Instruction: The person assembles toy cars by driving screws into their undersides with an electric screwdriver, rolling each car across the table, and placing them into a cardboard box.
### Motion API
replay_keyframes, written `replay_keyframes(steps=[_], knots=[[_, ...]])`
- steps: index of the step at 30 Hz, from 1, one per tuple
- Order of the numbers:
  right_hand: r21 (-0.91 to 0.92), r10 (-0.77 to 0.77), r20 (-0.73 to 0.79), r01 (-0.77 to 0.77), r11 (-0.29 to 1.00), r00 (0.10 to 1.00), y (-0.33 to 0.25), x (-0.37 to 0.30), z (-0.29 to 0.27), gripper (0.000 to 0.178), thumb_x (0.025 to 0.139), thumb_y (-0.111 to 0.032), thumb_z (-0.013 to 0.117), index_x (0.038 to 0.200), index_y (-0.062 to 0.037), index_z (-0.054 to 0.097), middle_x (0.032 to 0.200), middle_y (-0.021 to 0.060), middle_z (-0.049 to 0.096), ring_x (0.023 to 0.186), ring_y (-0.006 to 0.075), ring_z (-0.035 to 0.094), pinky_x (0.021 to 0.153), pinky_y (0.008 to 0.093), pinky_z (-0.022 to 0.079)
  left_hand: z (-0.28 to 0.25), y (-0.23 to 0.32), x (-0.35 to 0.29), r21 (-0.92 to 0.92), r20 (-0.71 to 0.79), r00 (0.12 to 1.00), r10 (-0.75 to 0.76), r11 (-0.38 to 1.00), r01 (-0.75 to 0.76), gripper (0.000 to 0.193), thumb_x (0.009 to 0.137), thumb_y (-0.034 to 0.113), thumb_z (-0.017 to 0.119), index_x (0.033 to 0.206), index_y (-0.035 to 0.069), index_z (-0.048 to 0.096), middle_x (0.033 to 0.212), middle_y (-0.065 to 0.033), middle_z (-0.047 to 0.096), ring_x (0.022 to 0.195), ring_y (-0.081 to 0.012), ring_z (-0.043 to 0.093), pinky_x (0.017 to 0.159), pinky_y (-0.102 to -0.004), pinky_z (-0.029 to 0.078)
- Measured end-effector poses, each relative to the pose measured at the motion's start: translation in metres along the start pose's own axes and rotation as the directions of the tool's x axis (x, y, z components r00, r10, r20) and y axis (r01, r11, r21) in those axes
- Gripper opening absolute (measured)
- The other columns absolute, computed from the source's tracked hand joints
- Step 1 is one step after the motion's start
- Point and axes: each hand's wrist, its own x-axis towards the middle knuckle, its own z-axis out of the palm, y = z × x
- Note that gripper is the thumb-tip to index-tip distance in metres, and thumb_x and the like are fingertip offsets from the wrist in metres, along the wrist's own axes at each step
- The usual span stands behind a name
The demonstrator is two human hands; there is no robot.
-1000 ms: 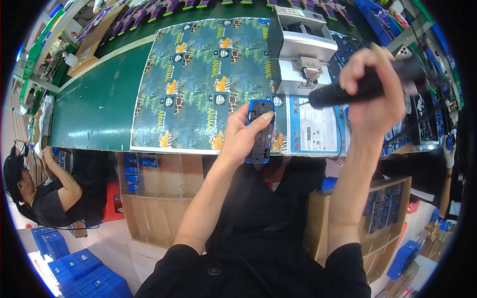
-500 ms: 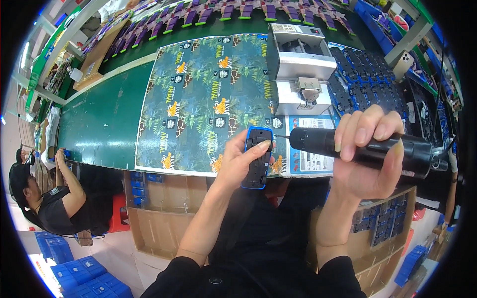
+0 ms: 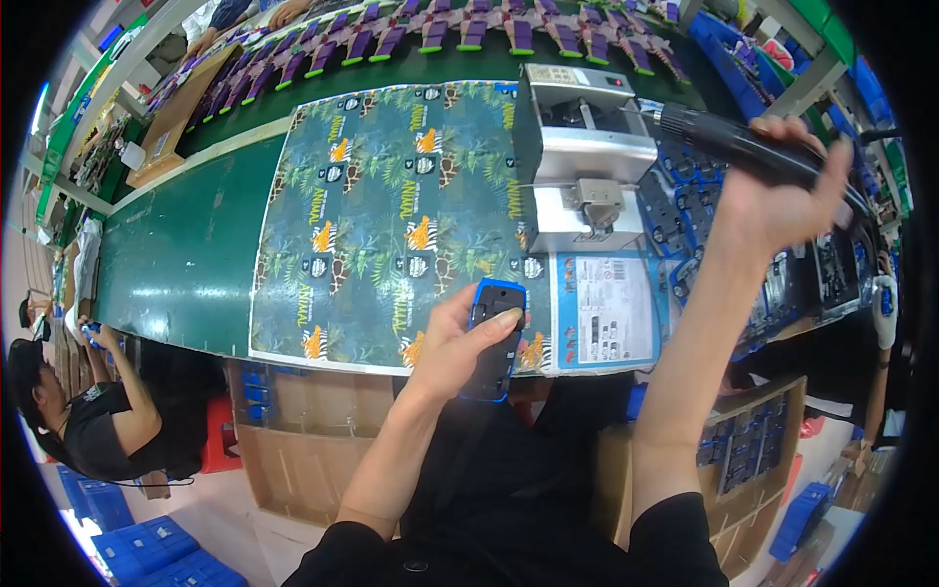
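Observation:
My left hand (image 3: 452, 344) grips a flat, oblong plastic piece (image 3: 496, 364), black with a blue rim, with the thumb lying across its face. It is held above the bench's front edge. My right hand (image 3: 781, 203), raised on the right and somewhat blurred, is wrapped round a black electric screwdriver (image 3: 726, 140). The screwdriver points left, and its thin tip is at the right side of a metal screw feeder machine (image 3: 587, 149). From this view I cannot tell whether the tip touches the machine.
Patterned animal-print sheeting (image 3: 381, 225) covers the bench. Blue-and-black pieces (image 3: 675, 210) lie in rows right of the feeder. Purple-and-green items (image 3: 430, 37) line the far belt. Cardboard boxes (image 3: 293, 470) stand below the bench. A co-worker (image 3: 98, 411) sits at the left.
My right hand has carried the screwdriver up and away from the plastic piece to the feeder. My left hand, still gripping the piece, sits slightly lower in the view.

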Motion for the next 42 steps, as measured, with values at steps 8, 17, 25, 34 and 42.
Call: replay_keyframes(steps=[8, 17, 25, 34, 42], knots=[[-0.101, 0.008, 0.022, -0.006, 0.995, 1.000, -0.013, -0.006, -0.009, 0.028, 0.089, -0.030, 0.067, 0.080, -0.0045, 0.061, 0.077, 0.0099, 0.060, 0.067, 0.0208, 0.055, 0.070, 0.0361, 0.045, -0.002, -0.003, 0.000, 0.055, -0.029, 0.999, 0.037, 0.998, -0.035, 0.025, 0.091, 0.012, 0.067, 0.113, 0.001, 0.061, 0.099, -0.0135, 0.071, 0.078, -0.0195, 0.070, 0.070, -0.0308, 0.058], [-0.100, 0.146, 0.547, -0.108, 0.989, 0.824, -0.039, -0.135, 0.002, 0.022, 0.094, -0.027, 0.056, 0.100, -0.0070, 0.050, 0.086, 0.0106, 0.056, 0.059, 0.0178, 0.055, 0.055, 0.0308, 0.047, 0.003, -0.002, 0.005, 0.053, -0.036, 0.999, 0.005, 0.999, -0.003, 0.022, 0.092, 0.011, 0.065, 0.112, 0.001, 0.063, 0.098, -0.0096, 0.071, 0.075, -0.0153, 0.068, 0.067, -0.0286, 0.056], [-0.180, 0.287, 0.525, -0.225, 0.958, 0.801, -0.033, -0.156, 0.003, 0.022, 0.092, -0.021, 0.062, 0.099, -0.0074, 0.046, 0.089, 0.0137, 0.055, 0.065, 0.0229, 0.057, 0.060, 0.0347, 0.051, 0.006, -0.004, 0.003, 0.024, -0.070, 0.996, 0.047, 0.999, -0.045, 0.022, 0.091, 0.013, 0.068, 0.109, 0.001, 0.065, 0.087, -0.0028, 0.068, 0.074, -0.0069, 0.062, 0.065, -0.0244, 0.050], [-0.368, 0.398, 0.537, -0.218, 0.904, 0.744, -0.041, -0.168, 0.015, 0.024, 0.086, -0.012, 0.070, 0.096, -0.0078, 0.048, 0.087, 0.0109, 0.056, 0.071, 0.0222, 0.058, 0.068, 0.0355, 0.050, 0.006, -0.007, 0.005, 0.103, -0.067, 0.996, 0.066, 0.993, -0.059, 0.020, 0.090, 0.010, 0.067, 0.107, 0.000, 0.065, 0.088, -0.0020, 0.068, 0.076, -0.0053, 0.060, 0.068, -0.0237, 0.049], [-0.356, 0.379, 0.716, -0.160, 0.921, 0.586, -0.021, -0.160, 0.020, 0.031, 0.069, -0.004, 0.081, 0.083, -0.0061, 0.054, 0.067, 0.0088, 0.061, 0.061, 0.0203, 0.061, 0.057, 0.0314, 0.049, 0.011, -0.005, 0.003, 0.188, -0.096, 0.986, 0.139, 0.975, -0.119, 0.022, 0.091, 0.009, 0.065, 0.109, -0.002, 0.064, 0.088, -0.0037, 0.069, 0.079, -0.0074, 0.060, 0.071, -0.0260, 0.050]])
